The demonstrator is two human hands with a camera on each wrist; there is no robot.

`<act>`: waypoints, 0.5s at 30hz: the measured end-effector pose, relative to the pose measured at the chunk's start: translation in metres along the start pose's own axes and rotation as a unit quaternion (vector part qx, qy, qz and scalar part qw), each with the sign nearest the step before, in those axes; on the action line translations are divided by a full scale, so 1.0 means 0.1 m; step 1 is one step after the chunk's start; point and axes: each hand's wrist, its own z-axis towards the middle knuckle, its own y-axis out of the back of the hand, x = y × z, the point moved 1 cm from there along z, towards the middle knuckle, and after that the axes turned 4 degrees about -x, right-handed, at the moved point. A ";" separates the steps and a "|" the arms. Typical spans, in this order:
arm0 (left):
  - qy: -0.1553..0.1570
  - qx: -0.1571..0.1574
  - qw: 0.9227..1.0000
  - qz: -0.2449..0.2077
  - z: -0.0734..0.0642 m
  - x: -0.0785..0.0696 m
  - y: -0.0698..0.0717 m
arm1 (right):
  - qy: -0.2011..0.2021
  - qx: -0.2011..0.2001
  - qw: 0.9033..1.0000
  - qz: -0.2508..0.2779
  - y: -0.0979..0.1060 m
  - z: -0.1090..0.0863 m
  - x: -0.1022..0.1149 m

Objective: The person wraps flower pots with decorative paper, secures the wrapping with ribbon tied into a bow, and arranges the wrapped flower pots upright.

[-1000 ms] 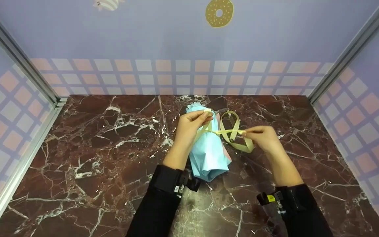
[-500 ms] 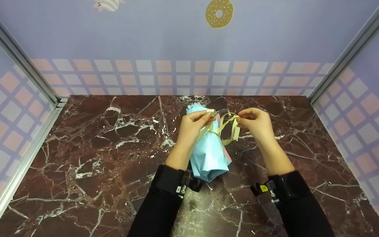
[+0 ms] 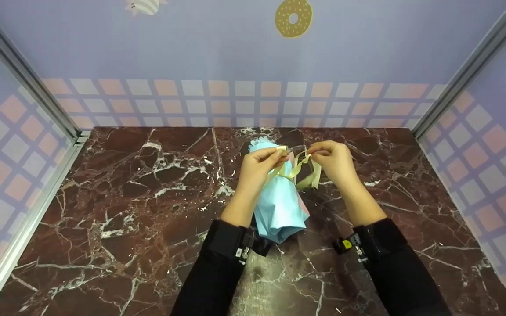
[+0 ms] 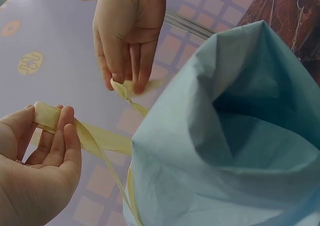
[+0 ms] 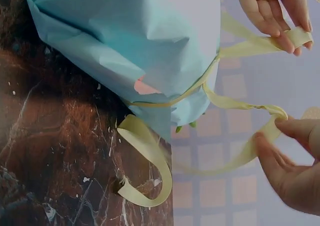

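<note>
A bundle wrapped in light blue paper (image 3: 279,204) lies on the table, its folded lower end toward me and a scalloped edge at the far end. Yellow ribbon (image 5: 200,83) runs round its middle, with a pink patch (image 5: 147,86) beside it. My left hand (image 3: 254,171), over the bundle's left side, pinches a folded ribbon loop (image 4: 47,116) between thumb and fingers. To the right, my right hand (image 3: 335,161) pinches the other ribbon length, slightly twisted near the fingertips. Its loose tail (image 5: 145,191) curls down by the table.
The bundle rests on a dark red marble-patterned table (image 3: 125,219). A lilac wall (image 3: 218,44) with pink and white squares stands behind, and similar panels (image 3: 490,166) close both sides. Some green (image 5: 180,128) peeks from the bundle's far end.
My right hand has moved left and away from me, toward my left hand, bringing its ribbon length along. That ribbon went from stretched taut to slack and curved. My left hand stays nearly still.
</note>
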 end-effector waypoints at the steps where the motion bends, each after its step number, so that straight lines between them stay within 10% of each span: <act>1: 0.001 0.000 1.000 0.002 0.00 0.00 0.00 | 0.002 0.003 1.000 0.001 -0.01 0.01 0.02; 9: 0.008 0.003 1.000 0.005 0.01 -0.01 0.00 | 0.035 0.050 0.996 0.060 -0.09 0.07 0.18; 15: 0.019 -0.001 1.000 0.006 0.01 -0.01 0.01 | 0.045 0.158 0.975 0.152 -0.19 0.05 0.26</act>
